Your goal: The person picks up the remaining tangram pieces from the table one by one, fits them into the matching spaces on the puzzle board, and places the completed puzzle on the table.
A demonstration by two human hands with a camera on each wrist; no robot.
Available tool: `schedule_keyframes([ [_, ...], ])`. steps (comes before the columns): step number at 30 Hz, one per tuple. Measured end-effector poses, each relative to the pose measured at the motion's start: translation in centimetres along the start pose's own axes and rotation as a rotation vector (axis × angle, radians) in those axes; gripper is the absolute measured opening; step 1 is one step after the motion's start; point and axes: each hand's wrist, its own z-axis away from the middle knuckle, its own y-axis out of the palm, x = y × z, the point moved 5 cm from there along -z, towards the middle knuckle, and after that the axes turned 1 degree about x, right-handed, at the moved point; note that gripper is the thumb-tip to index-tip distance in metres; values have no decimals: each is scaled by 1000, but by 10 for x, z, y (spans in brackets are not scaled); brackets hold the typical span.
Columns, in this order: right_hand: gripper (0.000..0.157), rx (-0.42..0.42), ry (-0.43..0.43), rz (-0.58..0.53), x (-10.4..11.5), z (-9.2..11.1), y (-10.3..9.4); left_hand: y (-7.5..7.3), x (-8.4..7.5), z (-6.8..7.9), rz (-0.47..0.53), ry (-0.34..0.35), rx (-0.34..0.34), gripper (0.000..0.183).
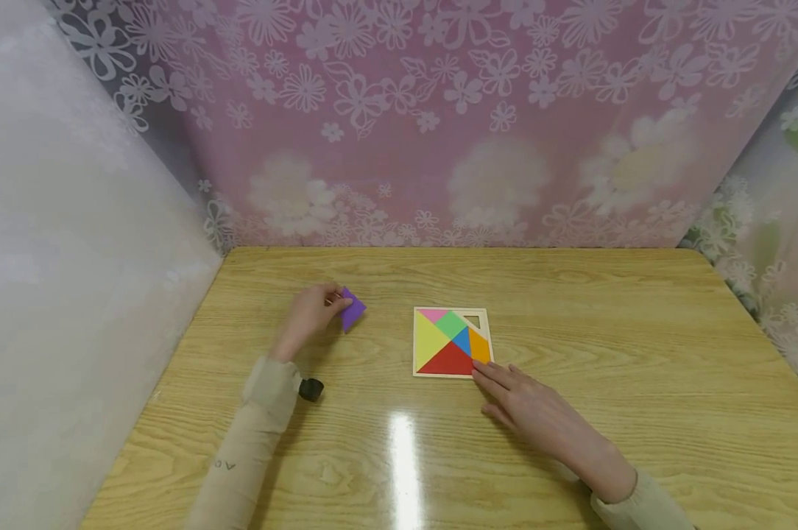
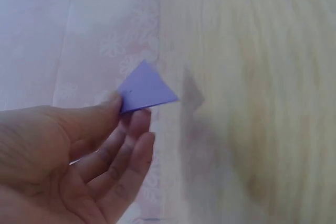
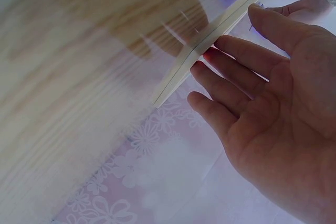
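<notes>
A purple triangle tangram piece (image 1: 353, 311) is pinched between the thumb and fingers of my left hand (image 1: 314, 313), left of the board. In the left wrist view the purple triangle (image 2: 146, 88) is held up off the table, casting a shadow. The square wooden tangram board (image 1: 415, 342) lies on the table with yellow, red, pink, green, blue and orange pieces in it; a bare pale area with a small triangular cutout shows at its upper right. My right hand (image 1: 534, 408) rests its straight fingertips on the board's lower right corner; the right wrist view shows these fingers (image 3: 223, 85) at the board's edge.
The wood-grain table (image 1: 571, 309) reaches back to a pink flowered cloth (image 1: 399, 147). A pale cloth (image 1: 74, 258) hangs along the left side. A small black object (image 1: 311, 389) sits at my left cuff. Glare lies on the table's front middle.
</notes>
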Motion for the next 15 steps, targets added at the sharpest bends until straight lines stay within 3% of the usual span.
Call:
schedule_keyframes([
  [5, 53, -15, -9, 3, 0, 0, 0, 8, -1, 2, 158, -13, -107, 32],
  [9, 52, -17, -10, 3, 0, 1, 0, 14, -3, 3, 268, -15, -126, 30],
  [15, 53, -22, -17, 5, 0, 1, 0, 21, -11, 3, 302, -6, -137, 25],
])
